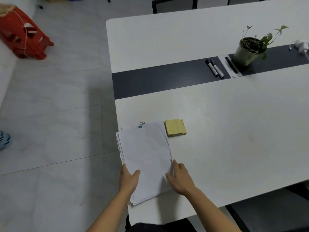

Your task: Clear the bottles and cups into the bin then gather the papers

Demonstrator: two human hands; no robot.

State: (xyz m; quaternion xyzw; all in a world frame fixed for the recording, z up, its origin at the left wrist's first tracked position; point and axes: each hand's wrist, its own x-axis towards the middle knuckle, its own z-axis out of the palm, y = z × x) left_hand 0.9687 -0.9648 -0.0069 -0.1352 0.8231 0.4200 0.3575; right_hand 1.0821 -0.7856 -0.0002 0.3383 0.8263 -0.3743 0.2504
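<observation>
A stack of white papers (147, 156) lies near the left end of the white table (234, 139), one sheet fastened by a teal binder clip (140, 126). My left hand (129, 179) grips the stack's left edge, thumb on top. Against the stack's right edge rests my right hand (179, 179), its fingers pressed to the paper. No bottles or cups are in view. A blue mesh bin (5, 139) peeks in at the far left on the floor.
A yellow sticky-note pad (175, 127) lies just right of the papers' top corner. Two markers (214, 68), a potted plant (250, 49) and a white adapter (301, 46) sit along the dark centre strip. A red object (21, 36) lies on the floor. Chairs stand around the table.
</observation>
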